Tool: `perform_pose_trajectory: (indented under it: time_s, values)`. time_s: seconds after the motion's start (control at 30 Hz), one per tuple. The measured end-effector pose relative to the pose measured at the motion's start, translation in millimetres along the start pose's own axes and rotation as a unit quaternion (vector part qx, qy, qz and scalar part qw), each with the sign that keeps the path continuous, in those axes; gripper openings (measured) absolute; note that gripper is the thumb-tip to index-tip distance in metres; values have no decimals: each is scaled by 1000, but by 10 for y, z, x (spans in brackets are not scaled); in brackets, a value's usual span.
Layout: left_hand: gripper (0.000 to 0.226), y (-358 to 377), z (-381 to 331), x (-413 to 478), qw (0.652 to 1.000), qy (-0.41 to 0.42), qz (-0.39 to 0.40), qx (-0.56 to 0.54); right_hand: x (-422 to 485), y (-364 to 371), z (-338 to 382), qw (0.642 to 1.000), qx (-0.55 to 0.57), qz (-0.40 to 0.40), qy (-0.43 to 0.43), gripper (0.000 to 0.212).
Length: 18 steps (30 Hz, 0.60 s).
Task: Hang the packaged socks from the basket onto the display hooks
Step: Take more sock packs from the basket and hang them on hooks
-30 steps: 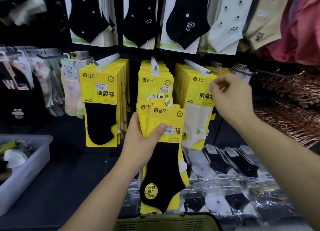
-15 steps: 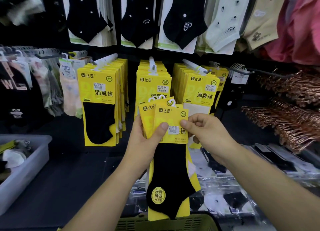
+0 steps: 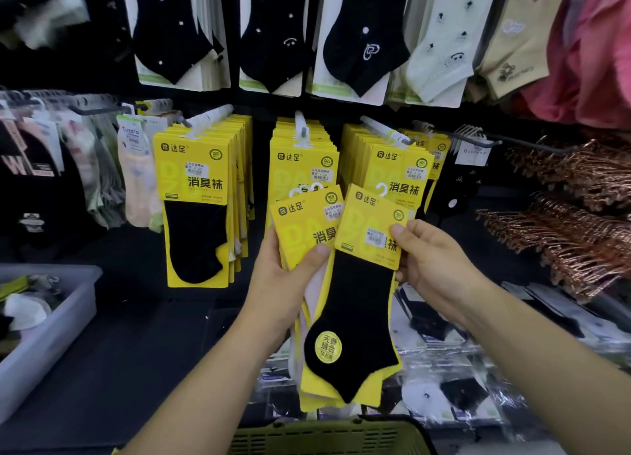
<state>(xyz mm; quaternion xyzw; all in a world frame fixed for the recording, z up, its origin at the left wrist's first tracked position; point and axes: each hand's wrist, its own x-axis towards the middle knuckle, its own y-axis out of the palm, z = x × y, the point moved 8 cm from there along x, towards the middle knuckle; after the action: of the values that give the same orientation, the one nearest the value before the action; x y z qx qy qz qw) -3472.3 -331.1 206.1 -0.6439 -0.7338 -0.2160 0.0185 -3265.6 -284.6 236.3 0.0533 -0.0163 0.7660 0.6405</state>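
Olive-green basket (image 3: pixel 327 434) right at the bottom edge, straight below the middle stack (image 3: pixel 302 162). Just above it, in front of that stack, the left hand (image 3: pixel 283 277) grips a fan of yellow packs (image 3: pixel 300 229), thumb across the front card. Several in there, I can't count them. The right hand (image 3: pixel 433 260) pinches one single pack (image 3: pixel 358 301) by its card edge, fingers (image 3: pixel 399 232) curled on it, lying against the fan's right side. Black sock, "达足" up top, round sticker "无骨缝合" on the toe, price label too blurred to read. Its white loop overlaps the stack right of the middle one. Behind: three yellow stacks on three white hooks (image 3: pixel 300 127), each front card reading "达足", "SGS", "消臭袜", with dark gaps between them. Grey bin (image 3: pixel 51 318) far left of the middle stack, copper hangers (image 3: pixel 563 232) far right. Above it, three black-sock cards (image 3: pixel 273 34).
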Motion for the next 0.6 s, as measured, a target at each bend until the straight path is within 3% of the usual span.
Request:
perform_pose_trajectory:
  time_s: [0.1,0.27,0.43,0.6]
  values:
    - [38,-47,11,21,999,11,-13,33,45,-178,137,996,-37,-68,-48,15]
    - [37,-164,-7,60,996,30,-49,63,145,-549,515,974,-23,-189,-123,13]
    - [41,-279,-90,88,991,60,-95,77,266,-591,624,969,-49,-198,-139,12]
    - [46,-333,-121,74,986,80,-113,90,243,-481,475,981,-23,-149,-125,11]
